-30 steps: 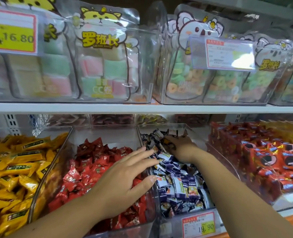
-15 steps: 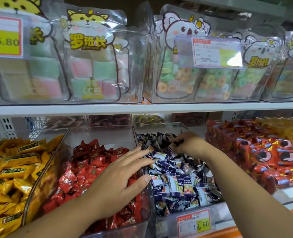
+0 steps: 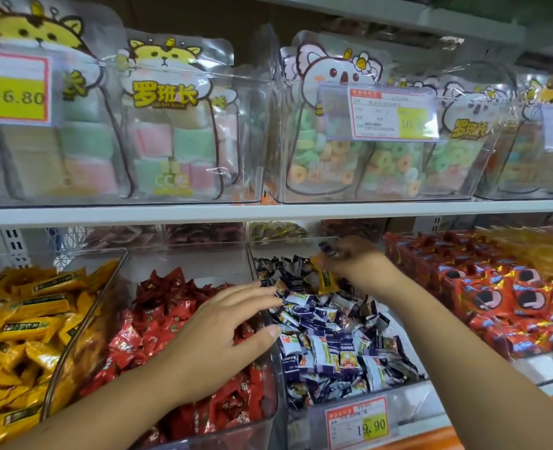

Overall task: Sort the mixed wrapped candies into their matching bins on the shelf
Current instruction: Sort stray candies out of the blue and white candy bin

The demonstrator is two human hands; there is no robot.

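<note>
Four clear bins line the lower shelf. My right hand [image 3: 354, 259] is at the back of the bin of blue-and-white candies [image 3: 336, 339] and pinches a yellow wrapped candy [image 3: 325, 276] lifted just above the pile. My left hand [image 3: 218, 336] lies flat with straight fingers over the divider [image 3: 276, 381] between that bin and the bin of red candies [image 3: 171, 319], fingertips touching the blue-and-white pile. The bin of yellow candies [image 3: 22, 323] stands at the far left.
A bin of red-orange packets [image 3: 495, 297] sits at the right. A white shelf edge [image 3: 268, 211] runs just above the bins, with clear boxes of marshmallow bags [image 3: 168, 131] and ring gummies [image 3: 349, 151] on it. A price tag [image 3: 357, 422] hangs on the blue bin's front.
My right hand has risen out of the blue-and-white pile with a yellow candy pinched in its fingers. My left hand has stayed in place.
</note>
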